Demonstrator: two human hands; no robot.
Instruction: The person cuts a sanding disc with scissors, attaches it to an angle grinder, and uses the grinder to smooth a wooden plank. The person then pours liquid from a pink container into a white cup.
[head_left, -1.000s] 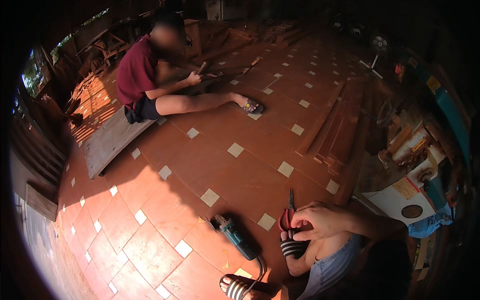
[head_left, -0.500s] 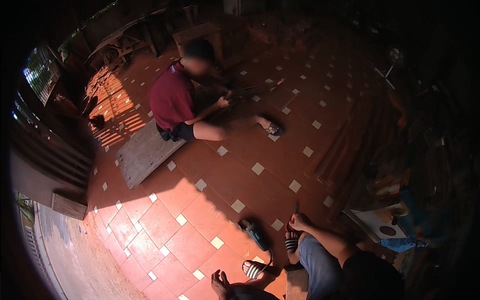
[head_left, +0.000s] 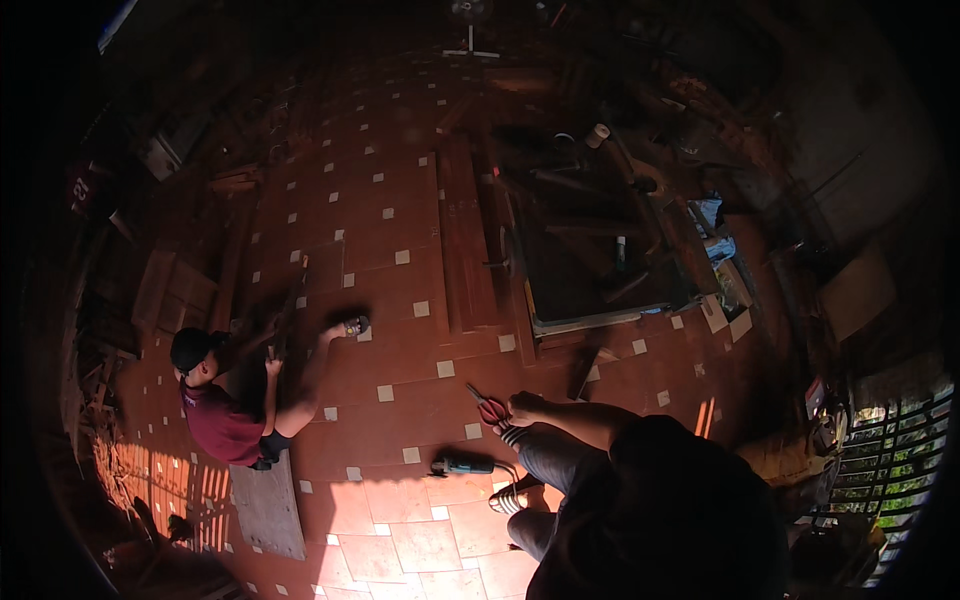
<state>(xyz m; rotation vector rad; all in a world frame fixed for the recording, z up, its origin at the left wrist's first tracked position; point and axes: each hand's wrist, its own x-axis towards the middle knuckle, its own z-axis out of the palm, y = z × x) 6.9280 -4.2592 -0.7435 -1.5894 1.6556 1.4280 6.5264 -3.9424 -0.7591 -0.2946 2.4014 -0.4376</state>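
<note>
My right hand (head_left: 525,408) is closed at the red handles of a pair of scissors (head_left: 490,409). The closed-looking blades point away to the upper left, just above my foot in a striped sandal (head_left: 512,434). Of my left hand, only a dark sliver beside my knee may show; its fingers are hidden. A teal angle grinder (head_left: 466,466) lies on the tiled floor (head_left: 420,500) left of my feet, its cord running toward my other sandal (head_left: 507,498).
A person in a maroon shirt (head_left: 217,425) sits at left on a plank (head_left: 268,505), holding a long thin piece (head_left: 301,275). Boards (head_left: 465,240) and a dark framed panel (head_left: 590,325) lie ahead. A standing fan (head_left: 471,40) is far back; a barred opening (head_left: 890,470) is right.
My view has swung to the right, so the other person now appears farther left. My left hand has mostly dropped from sight. The scissors in my right hand show more clearly.
</note>
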